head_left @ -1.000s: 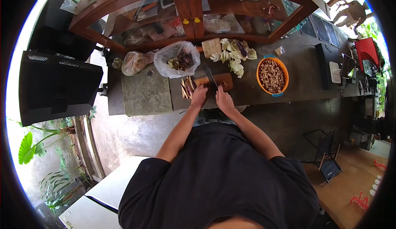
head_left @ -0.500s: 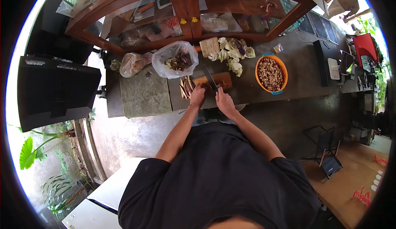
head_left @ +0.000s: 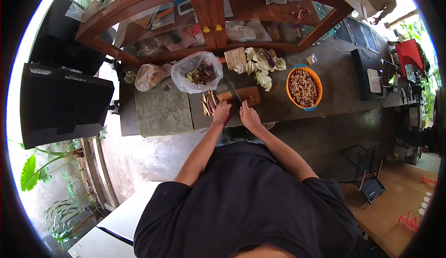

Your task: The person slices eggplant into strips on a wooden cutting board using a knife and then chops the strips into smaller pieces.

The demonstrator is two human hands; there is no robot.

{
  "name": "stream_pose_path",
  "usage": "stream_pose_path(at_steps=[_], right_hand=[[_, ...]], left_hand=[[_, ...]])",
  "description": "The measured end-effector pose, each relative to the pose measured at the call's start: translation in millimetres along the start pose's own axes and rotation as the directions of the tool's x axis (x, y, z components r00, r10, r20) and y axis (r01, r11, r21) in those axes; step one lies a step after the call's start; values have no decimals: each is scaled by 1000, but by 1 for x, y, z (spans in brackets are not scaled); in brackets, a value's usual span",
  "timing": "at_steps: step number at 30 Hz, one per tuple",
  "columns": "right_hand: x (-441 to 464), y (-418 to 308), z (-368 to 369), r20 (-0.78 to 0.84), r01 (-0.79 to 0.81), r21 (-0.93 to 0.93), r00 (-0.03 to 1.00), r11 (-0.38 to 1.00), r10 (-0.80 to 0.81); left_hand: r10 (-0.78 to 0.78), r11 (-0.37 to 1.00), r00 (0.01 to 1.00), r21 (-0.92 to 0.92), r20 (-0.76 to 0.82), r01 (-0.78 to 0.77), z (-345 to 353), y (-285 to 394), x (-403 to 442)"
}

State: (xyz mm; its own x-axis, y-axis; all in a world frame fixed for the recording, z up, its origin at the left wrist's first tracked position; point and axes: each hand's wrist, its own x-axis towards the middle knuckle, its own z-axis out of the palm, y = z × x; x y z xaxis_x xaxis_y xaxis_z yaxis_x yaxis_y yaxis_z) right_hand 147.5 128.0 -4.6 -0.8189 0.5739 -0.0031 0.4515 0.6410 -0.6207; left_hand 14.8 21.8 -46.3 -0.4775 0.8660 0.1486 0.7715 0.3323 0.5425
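My right hand (head_left: pixel 250 116) is closed round the handle of a dark knife (head_left: pixel 233 90), whose blade lies across the wooden cutting board (head_left: pixel 253 95). At the board's left part, my left hand (head_left: pixel 222 112) has its fingers bent down near the blade; what they hold, if anything, is too small to make out. Long purple and pale vegetable strips (head_left: pixel 209 103) lie beside it on the left. A few small pieces rest on the board right of the knife. Behind is an open plastic bag (head_left: pixel 197 72) with dark and green scraps.
An orange basket (head_left: pixel 289 90) of chopped pieces stands at the right. Pale leaves (head_left: pixel 263 79) and a block (head_left: pixel 235 59) lie behind the board. A grey mat (head_left: pixel 162 114) covers the table's left part. Behind stands a glass-door cabinet (head_left: pixel 213 14). Another person (head_left: pixel 378 0) is at the far right.
The view has shifted slightly. My right hand and the knife have moved a little left, closer to my left hand. The person at the far right has moved left in view.
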Motion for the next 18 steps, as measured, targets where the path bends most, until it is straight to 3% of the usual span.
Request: stream_pose_path(at_steps=[3, 6, 18], right_hand=[[-6, 3, -5, -4, -16, 76, 1000, 997, 16], [-10, 6, -14, 49, -52, 66, 998, 996, 49], [-7, 16, -25, -44, -120, 59, 991, 991, 123]], left_hand=[[39, 999, 994, -11, -97, -40, -2, 3, -2], [14, 1000, 998, -13, -54, -15, 2, 1, -2], [26, 1000, 1000, -14, -13, -26, 2, 10, 8]])
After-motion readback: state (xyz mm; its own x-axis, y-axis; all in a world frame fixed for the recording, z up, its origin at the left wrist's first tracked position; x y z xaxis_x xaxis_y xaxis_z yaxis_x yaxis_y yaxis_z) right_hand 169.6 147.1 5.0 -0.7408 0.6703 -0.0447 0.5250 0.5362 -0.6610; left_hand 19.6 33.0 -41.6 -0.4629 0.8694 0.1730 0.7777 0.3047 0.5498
